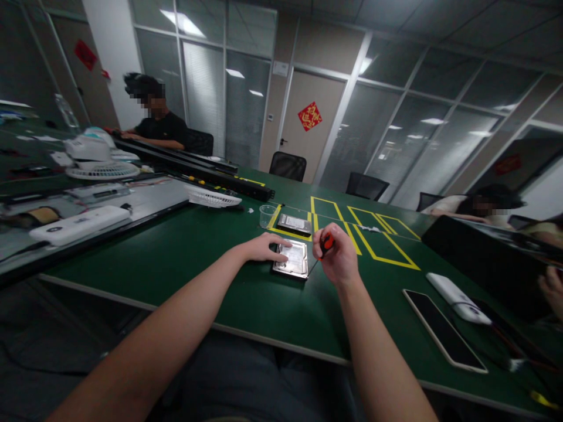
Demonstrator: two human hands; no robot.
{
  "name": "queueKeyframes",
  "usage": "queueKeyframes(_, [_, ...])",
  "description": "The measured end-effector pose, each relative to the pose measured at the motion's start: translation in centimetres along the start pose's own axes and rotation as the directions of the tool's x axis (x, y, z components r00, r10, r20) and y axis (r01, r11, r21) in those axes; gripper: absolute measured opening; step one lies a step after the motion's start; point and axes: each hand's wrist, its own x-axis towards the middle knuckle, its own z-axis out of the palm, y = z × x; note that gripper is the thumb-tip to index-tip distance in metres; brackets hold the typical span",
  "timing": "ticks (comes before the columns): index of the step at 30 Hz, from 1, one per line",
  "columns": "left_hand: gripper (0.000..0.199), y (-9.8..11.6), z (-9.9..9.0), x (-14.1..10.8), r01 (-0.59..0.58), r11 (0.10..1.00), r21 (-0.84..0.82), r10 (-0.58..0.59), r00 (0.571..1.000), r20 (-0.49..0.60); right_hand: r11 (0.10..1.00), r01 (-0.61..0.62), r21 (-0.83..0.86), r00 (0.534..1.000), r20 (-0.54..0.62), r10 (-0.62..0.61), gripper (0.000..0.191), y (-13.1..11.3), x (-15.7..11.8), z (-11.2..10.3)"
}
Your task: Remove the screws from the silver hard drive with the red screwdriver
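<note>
Green table (145, 264), shiny hard drive (299, 262)

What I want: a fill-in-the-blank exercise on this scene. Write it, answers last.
1. The left hand rests on the nearer hard drive, one of ____ on the table.
2. The tool in the right hand is a ____.
3. The tape outlines are ____.
4. The plastic cup stands to the ____ of the farther hard drive.

Missing words: two; screwdriver; yellow; left.
</note>
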Motion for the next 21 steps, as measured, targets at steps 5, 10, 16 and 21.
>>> queueKeyframes(5, [0.069,-0.14,0.07,0.09,0.004,1.0,-0.005,-0.004,1.0,-0.007,1.0,-0.011,0.014,1.0,0.007,0.011,0.02,-0.13,0.05,-0.02])
queueKeyframes(10, [0.068,0.01,-0.04,-0.02,-0.012,1.0,-0.002,0.012,1.0,-0.002,1.0,-0.009,0.004,1.0,0.024,0.008,0.022,-0.23,0.05,-0.04])
queueKeyframes(16, [0.068,0.05,0.01,-0.03,-0.006,1.0,0.004,0.006,1.0,-0.007,0.998,-0.055,0.004,0.998,0.014,0.055,0.031,-0.23,0.05,-0.06])
queueKeyframes(21, [0.068,0.25,-0.1,-0.11,0.0,1.0,-0.008,0.0,1.0,0.001,0.996,-0.077,0.034,0.997,0.026,0.076,0.036,-0.42,0.11,-0.03])
